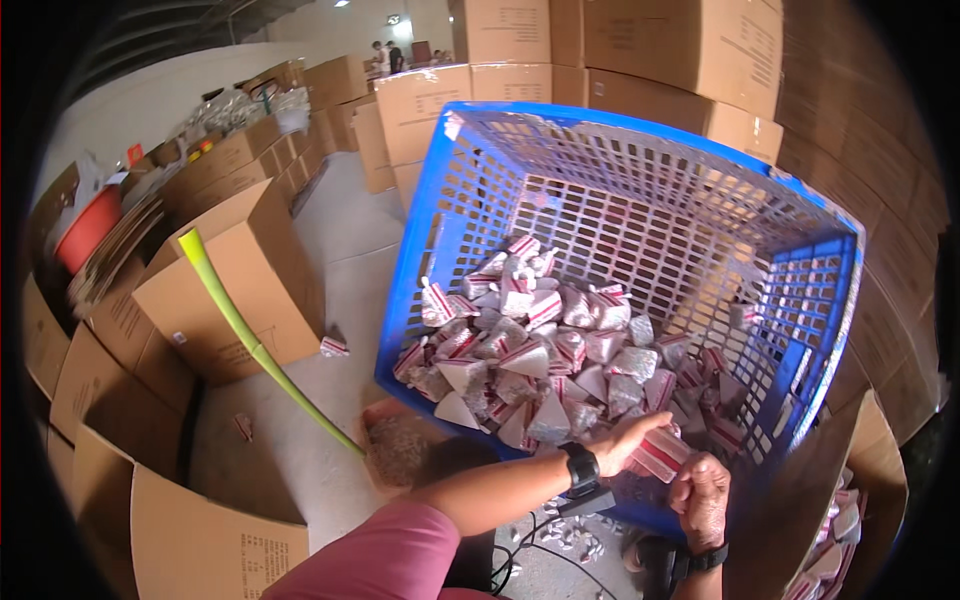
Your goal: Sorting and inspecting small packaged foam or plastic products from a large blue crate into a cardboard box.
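My left hand (622, 446) grips a small wedge-shaped pack (662, 455) with a red and pale label, at the front edge of the blue basket. Its thumb lies along the pack's upper side. Close against the right end of that pack, my right hand (702, 492) is closed with curled fingers; what they pinch, if anything, is hidden. Behind both hands the big blue plastic basket (412, 275) is tilted toward me. Many similar packs (530, 360), grey-white with red stripes, are heaped in its lower part.
An open carton (870, 450) with more packs stands at the right. Below the basket, small pale bits (570, 540) and a black cable (515, 550) lie on the floor. A green curved pole (240, 325) rises from a shallow box (398, 445). Stacked cartons (640, 45) surround the basket.
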Available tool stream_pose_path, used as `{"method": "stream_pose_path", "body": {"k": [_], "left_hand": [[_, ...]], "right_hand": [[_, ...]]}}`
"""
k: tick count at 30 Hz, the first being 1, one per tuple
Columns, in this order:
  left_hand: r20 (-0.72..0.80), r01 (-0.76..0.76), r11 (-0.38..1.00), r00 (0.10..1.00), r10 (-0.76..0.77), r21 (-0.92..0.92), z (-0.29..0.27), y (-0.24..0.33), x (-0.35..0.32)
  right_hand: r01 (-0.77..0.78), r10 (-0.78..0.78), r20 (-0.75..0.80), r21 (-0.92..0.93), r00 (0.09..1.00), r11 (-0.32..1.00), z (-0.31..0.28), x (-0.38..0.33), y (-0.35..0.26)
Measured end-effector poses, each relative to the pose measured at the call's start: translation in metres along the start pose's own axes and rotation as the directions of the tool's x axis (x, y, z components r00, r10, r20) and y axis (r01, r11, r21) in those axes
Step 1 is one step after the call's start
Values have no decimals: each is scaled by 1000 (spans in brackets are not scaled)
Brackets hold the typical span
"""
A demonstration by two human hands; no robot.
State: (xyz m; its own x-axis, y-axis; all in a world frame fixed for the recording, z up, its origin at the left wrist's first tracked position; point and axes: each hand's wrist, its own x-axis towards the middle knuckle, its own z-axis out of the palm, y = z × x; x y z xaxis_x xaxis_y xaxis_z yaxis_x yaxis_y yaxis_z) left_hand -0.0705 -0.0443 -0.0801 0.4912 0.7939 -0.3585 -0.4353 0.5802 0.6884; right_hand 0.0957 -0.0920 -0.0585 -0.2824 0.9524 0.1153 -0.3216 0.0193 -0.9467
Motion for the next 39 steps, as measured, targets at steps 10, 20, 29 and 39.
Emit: {"method": "stream_pose_path", "body": {"k": [10, 20, 29, 39], "left_hand": [[-212, -288, 957, 938, 273, -43, -30, 57, 2], [-300, -482, 755, 874, 382, -444, -91, 138, -46], [-266, -510, 705, 860, 436, -493, -83, 146, -65], [-234, -463, 738, 886, 401, -491, -76, 147, -62]], "right_hand": [[-164, 249, -212, 350, 945, 922, -29, 0, 40], [-545, 575, -146, 203, 805, 814, 16, 19, 82], [-165, 196, -67, -824, 978, 542, 86, 97, 129], [-49, 440, -9, -996, 898, 80, 90, 136, 120]]}}
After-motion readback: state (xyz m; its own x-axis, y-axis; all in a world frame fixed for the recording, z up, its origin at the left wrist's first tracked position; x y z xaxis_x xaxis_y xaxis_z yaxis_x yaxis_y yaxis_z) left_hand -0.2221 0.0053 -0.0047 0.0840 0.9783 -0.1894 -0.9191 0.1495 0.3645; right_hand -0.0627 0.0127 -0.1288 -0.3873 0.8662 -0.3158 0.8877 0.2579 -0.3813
